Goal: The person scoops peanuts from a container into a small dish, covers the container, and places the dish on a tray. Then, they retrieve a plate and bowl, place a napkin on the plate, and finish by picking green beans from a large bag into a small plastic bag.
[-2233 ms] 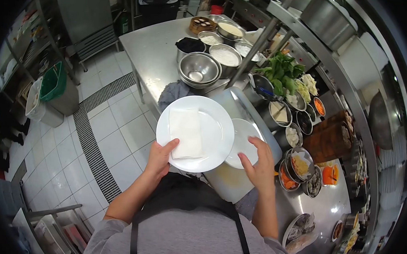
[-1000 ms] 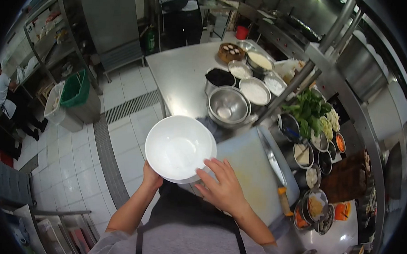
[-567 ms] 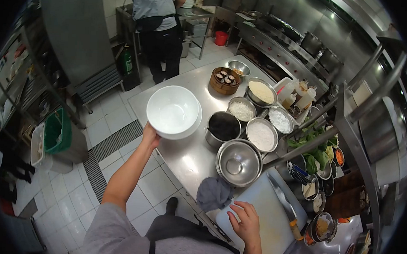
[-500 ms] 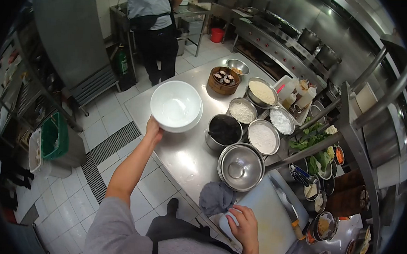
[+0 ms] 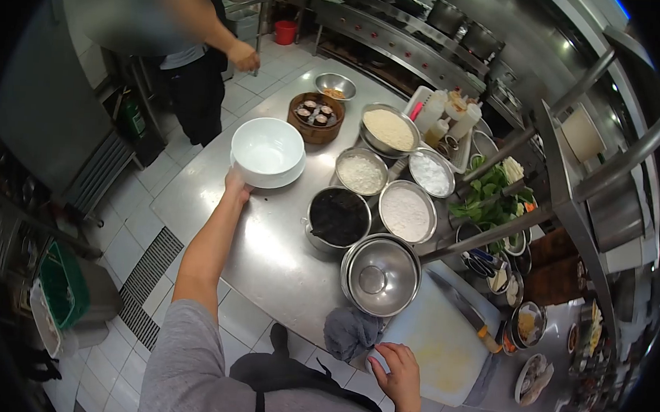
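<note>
My left hand (image 5: 239, 184) grips the edge of a white bowl (image 5: 267, 147) that sits on a white plate or wider dish (image 5: 285, 180), over the far left part of the steel table. My right hand (image 5: 398, 370) hangs over the near edge of a white cutting board (image 5: 435, 338), thumb and fingers apart, with nothing in it. Just left of it lies a crumpled grey cloth (image 5: 352, 332). Beyond the white bowl stands a bamboo steamer (image 5: 315, 131) with several small filled pieces inside.
Steel bowls (image 5: 381, 274), a pot of dark food (image 5: 338, 215) and several bowls of powder (image 5: 407, 210) stand mid-table. A knife (image 5: 459, 306) lies on the board. Greens (image 5: 487, 192) and a shelf post (image 5: 493, 233) are at right. A co-worker (image 5: 192, 64) stands beyond the table's far left.
The view has shifted, and my left hand has brought the white bowl nearer the bamboo steamer. The co-worker has turned and now stretches an arm toward the table.
</note>
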`<control>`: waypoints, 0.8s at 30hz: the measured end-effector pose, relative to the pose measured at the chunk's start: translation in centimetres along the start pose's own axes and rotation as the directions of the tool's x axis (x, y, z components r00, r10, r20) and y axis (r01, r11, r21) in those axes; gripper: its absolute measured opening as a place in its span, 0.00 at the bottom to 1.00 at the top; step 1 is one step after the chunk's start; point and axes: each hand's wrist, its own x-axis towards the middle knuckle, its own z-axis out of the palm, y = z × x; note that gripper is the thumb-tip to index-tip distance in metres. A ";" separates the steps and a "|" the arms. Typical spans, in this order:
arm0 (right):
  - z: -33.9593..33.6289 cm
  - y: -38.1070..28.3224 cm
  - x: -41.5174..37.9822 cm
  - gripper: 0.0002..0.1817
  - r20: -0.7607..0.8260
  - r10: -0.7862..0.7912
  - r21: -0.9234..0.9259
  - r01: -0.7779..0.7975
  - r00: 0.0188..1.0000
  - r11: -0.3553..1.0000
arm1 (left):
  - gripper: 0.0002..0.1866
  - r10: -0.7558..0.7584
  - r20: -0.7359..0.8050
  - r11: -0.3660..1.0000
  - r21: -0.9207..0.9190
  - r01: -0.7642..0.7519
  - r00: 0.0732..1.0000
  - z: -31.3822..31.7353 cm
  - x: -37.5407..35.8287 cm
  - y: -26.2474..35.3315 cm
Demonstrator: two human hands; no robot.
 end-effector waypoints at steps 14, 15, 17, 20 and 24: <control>-2.0 0.4 -11.4 0.12 -0.187 0.214 -0.108 -0.236 0.959 0.966 | 0.20 0.420 0.054 0.908 -0.017 -0.419 0.906 0.2 -12.8 1.1; -2.2 0.5 -13.3 0.12 -0.195 0.205 -0.085 -0.225 0.959 0.971 | 0.21 0.442 0.107 0.873 0.179 -0.454 0.891 2.6 -20.8 0.5; -2.5 0.1 -17.8 0.11 -0.191 0.275 -0.038 -0.287 0.942 0.957 | 0.15 0.457 0.428 0.807 0.169 -0.566 0.780 2.4 -29.2 -5.4; -2.9 -0.8 -25.6 0.11 -0.162 0.410 -0.034 -0.420 0.898 0.907 | 0.08 0.124 0.846 0.820 0.206 -0.534 0.518 0.2 -44.8 -16.6; -3.6 -3.3 -38.2 0.11 -0.246 0.600 -0.085 -0.633 0.761 0.769 | 0.12 -0.015 0.827 0.805 -0.323 -0.497 -0.562 -2.0 -63.2 -22.7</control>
